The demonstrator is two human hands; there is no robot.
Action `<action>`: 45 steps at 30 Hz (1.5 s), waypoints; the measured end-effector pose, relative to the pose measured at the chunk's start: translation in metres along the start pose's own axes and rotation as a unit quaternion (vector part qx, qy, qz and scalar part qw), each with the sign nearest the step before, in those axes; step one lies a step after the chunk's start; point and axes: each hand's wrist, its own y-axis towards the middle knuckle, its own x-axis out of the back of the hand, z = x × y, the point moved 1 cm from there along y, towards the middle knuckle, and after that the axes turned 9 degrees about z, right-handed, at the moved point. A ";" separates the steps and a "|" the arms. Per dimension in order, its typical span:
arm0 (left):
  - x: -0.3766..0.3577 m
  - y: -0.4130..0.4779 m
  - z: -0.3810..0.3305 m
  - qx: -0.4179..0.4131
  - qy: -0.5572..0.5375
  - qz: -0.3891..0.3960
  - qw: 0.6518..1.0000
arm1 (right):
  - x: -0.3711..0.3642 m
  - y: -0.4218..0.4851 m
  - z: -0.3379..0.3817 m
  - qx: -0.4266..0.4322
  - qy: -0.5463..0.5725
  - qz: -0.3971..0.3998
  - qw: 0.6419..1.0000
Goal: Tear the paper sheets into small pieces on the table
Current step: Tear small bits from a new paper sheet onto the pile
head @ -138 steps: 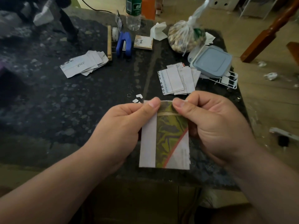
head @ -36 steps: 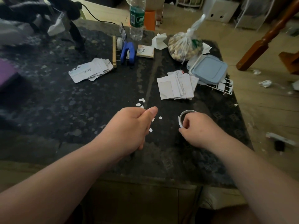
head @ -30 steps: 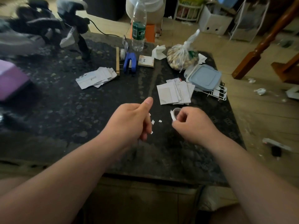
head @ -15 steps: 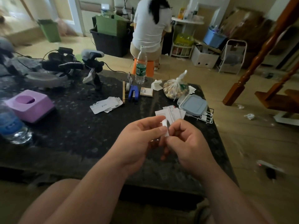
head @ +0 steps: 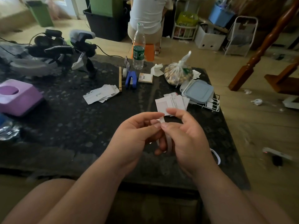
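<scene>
Both hands are raised together above the near half of the dark table [head: 64, 126]. My left hand [head: 134, 136] and my right hand [head: 187, 139] pinch a narrow white paper strip [head: 162, 120] between thumbs and fingertips; its lower part [head: 169, 143] hangs down between the palms. A fan of white paper sheets [head: 172, 102] lies just beyond my fingers. A second stack of sheets [head: 100, 95] lies at mid-left. Another curled white strip [head: 216, 156] shows behind my right wrist.
A purple tissue box [head: 17, 96] sits far left, black gear [head: 53, 49] at the back left. A water bottle [head: 138, 49], blue stapler [head: 131, 80], bagged nuts [head: 178, 74] and a lidded blue box [head: 198, 92] on a white rack stand behind. A seated person [head: 145, 15] is beyond.
My hands came together from apart, and both now pinch the strip that the right hand alone held. The view tilted up, showing the room beyond the table.
</scene>
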 end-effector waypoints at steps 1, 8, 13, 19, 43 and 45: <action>0.001 0.003 0.003 0.002 -0.001 0.005 1.000 | 0.001 0.002 -0.001 -0.005 -0.005 -0.004 1.000; 0.005 0.016 0.009 0.024 -0.019 0.021 0.999 | 0.010 0.013 -0.010 -0.038 0.017 -0.039 0.998; 0.005 0.022 0.015 0.023 0.027 0.000 0.999 | 0.017 0.021 -0.015 -0.047 0.035 -0.046 0.997; 0.003 0.027 0.021 -0.008 0.065 -0.024 0.998 | 0.021 0.025 -0.015 -0.061 0.050 -0.043 0.996; -0.005 0.023 0.021 -0.003 0.075 -0.123 0.990 | 0.015 0.020 -0.024 -0.036 -0.062 -0.038 0.997; -0.006 0.024 0.025 0.014 0.046 -0.156 0.987 | 0.014 0.020 -0.031 0.005 -0.163 -0.060 0.985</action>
